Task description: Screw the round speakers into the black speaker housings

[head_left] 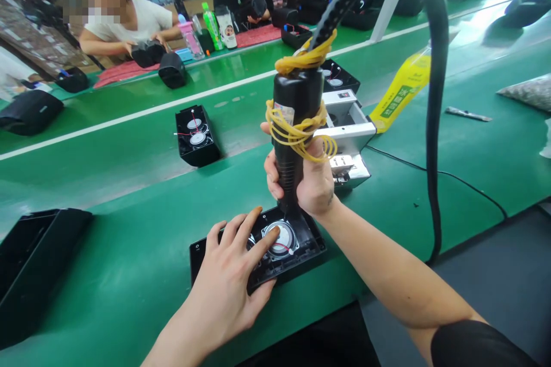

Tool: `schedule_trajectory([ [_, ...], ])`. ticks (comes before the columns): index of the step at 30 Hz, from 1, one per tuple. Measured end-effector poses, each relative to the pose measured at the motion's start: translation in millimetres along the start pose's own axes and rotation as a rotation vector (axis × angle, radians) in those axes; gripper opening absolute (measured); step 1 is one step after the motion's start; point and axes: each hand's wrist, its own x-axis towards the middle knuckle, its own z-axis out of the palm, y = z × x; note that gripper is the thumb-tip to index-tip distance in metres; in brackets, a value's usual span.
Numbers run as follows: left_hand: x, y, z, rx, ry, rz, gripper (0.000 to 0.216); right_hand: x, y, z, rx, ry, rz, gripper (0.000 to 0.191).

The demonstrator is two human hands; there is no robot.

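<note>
My right forearm [387,266], coming out of a black sleeve [469,344], reaches in from the near edge, and my left hand [235,261] lies spread over a black case [301,262] on the green table [142,252]. That palm isn't clenched: my fingers fan across the open side, one over the round speaker [287,241], with the thumb at the near wall, I'd judge to keep the case from sliding.

My right hand [316,186] is wrapped firmly around a black power tool [297,89], held nearly upright with its nose down by the far wall, beside the speaker; I can't see whether the tip touches. Yellow loops [297,136] circle the body. The thick cable [438,69] arches off to my right, which likely keeps it clear of the work.

The silver machine [350,137] stands just behind my right hand, probably for easy reach. Another speaker case [198,153] sits farther off, beyond my left hand.
</note>
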Motion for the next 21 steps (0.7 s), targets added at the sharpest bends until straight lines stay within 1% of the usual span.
schedule_trajectory([
  [2,0.3,-0.5,0.4,-0.001,0.004,0.007,0.066,-1.8,-0.6,0.2,-0.003,-0.025,-0.009,0.054],
  [8,1.7,-0.1,-0.5,0.007,0.018,0.022,0.067,-6.1,-2.9,-0.1,0.003,-0.066,0.017,0.053],
  [13,1.4,-0.6,0.1,0.02,0.012,0.03,0.069,-5.9,-6.1,0.3,0.01,-0.065,0.045,0.05],
  [18,1.6,-0.4,0.8,0.009,0.011,0.022,0.067,-5.7,-7.6,1.7,-0.032,-0.058,0.078,0.056],
  [21,2.1,-0.1,0.1,0.009,0.006,0.017,0.067,-6.2,-6.2,1.0,-0.032,-0.064,0.074,0.053],
])
